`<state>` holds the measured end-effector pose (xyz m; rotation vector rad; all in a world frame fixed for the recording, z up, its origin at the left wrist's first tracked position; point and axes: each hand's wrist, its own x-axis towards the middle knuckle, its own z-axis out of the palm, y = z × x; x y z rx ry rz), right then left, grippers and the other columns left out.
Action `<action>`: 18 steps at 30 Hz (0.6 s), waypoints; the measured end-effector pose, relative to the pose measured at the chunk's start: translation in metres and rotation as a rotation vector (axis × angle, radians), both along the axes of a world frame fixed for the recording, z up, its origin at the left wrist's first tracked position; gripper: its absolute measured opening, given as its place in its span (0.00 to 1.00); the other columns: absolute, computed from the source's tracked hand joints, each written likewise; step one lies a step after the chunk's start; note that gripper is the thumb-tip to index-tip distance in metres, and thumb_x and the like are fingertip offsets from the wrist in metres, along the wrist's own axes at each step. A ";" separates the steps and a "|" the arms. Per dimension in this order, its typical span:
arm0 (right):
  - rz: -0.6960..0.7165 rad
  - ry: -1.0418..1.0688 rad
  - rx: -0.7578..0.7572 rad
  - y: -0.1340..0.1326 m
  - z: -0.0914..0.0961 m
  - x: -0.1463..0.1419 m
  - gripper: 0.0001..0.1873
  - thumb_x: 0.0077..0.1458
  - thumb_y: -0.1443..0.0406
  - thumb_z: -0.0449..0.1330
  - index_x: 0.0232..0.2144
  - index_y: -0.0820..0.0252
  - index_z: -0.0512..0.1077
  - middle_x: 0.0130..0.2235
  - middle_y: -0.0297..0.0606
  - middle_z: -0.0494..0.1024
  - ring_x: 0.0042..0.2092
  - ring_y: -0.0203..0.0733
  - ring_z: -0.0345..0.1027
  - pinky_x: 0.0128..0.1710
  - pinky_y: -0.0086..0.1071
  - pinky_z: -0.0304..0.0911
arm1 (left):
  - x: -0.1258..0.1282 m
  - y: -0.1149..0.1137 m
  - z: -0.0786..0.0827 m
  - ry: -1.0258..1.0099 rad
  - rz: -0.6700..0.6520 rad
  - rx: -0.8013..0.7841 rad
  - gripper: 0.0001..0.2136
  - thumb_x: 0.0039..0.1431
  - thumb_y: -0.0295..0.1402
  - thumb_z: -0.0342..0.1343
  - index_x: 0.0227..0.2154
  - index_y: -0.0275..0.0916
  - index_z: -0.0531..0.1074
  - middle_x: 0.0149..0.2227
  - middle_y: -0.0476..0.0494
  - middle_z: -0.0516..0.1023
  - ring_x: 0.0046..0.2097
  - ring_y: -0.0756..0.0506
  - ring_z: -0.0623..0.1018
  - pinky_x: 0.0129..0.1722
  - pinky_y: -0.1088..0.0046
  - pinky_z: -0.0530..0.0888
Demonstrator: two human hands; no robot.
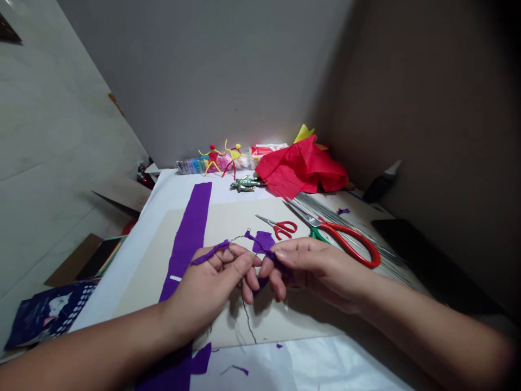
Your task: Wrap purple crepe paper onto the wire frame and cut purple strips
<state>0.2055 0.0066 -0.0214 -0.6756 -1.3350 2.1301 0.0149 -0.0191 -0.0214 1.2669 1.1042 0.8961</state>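
My left hand (215, 279) is closed, thumb and fingers pinching a thin dark twisted wire (248, 320) bent into a branching shape. One wire branch, wrapped in purple crepe paper (212, 253), sticks out to the left above the fingers, and a bare branch hangs below. My right hand (313, 263) pinches a narrow purple paper strip (260, 244) that lies along another branch with a small loop at its tip. Both hands are close together above the beige board (146, 271). Fingers hide the middle of the wire shape.
A wide purple paper band (191, 222) lies to the left. Small red scissors (280, 227), large red-handled scissors (350, 241) and metal wires (325, 209) lie to the right. Two red-and-yellow wire figures (213, 156) stand behind, near crumpled red paper (303, 165).
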 end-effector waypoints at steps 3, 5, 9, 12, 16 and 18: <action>0.038 0.101 -0.124 0.004 -0.008 0.001 0.12 0.58 0.64 0.52 0.32 0.68 0.73 0.25 0.36 0.72 0.27 0.31 0.65 0.33 0.27 0.59 | 0.000 0.001 -0.001 -0.014 -0.014 -0.010 0.11 0.59 0.35 0.51 0.25 0.37 0.70 0.21 0.54 0.72 0.21 0.55 0.71 0.25 0.81 0.69; 0.032 0.128 -0.153 0.005 -0.011 0.000 0.11 0.58 0.65 0.54 0.31 0.68 0.73 0.23 0.35 0.71 0.26 0.30 0.64 0.32 0.26 0.59 | 0.000 0.002 0.000 -0.021 -0.016 -0.020 0.10 0.59 0.35 0.52 0.26 0.37 0.70 0.21 0.54 0.72 0.21 0.56 0.71 0.25 0.81 0.69; -0.016 0.117 -0.129 0.004 -0.013 -0.003 0.08 0.56 0.67 0.56 0.29 0.68 0.72 0.20 0.33 0.71 0.25 0.29 0.63 0.30 0.24 0.56 | 0.000 0.001 0.001 -0.017 -0.024 -0.038 0.09 0.59 0.36 0.52 0.28 0.36 0.71 0.22 0.54 0.73 0.20 0.56 0.71 0.25 0.81 0.69; -0.041 0.061 -0.071 0.003 -0.012 -0.003 0.09 0.56 0.66 0.56 0.28 0.67 0.72 0.20 0.33 0.71 0.24 0.30 0.63 0.28 0.25 0.55 | 0.000 0.001 0.002 -0.007 -0.029 -0.037 0.09 0.59 0.36 0.52 0.28 0.36 0.71 0.21 0.53 0.73 0.20 0.56 0.71 0.24 0.81 0.69; -0.045 -0.074 0.056 0.002 -0.007 0.000 0.14 0.58 0.60 0.54 0.30 0.66 0.72 0.21 0.34 0.71 0.23 0.30 0.60 0.26 0.26 0.52 | 0.000 0.000 0.003 -0.006 -0.015 -0.039 0.09 0.58 0.36 0.53 0.27 0.36 0.71 0.21 0.53 0.72 0.20 0.55 0.70 0.23 0.80 0.68; -0.069 -0.152 0.170 0.002 -0.003 0.001 0.18 0.59 0.56 0.52 0.29 0.66 0.71 0.22 0.35 0.71 0.24 0.31 0.59 0.26 0.26 0.52 | 0.001 0.000 0.003 -0.004 -0.015 -0.040 0.09 0.58 0.36 0.53 0.28 0.37 0.71 0.21 0.53 0.72 0.20 0.55 0.70 0.23 0.80 0.68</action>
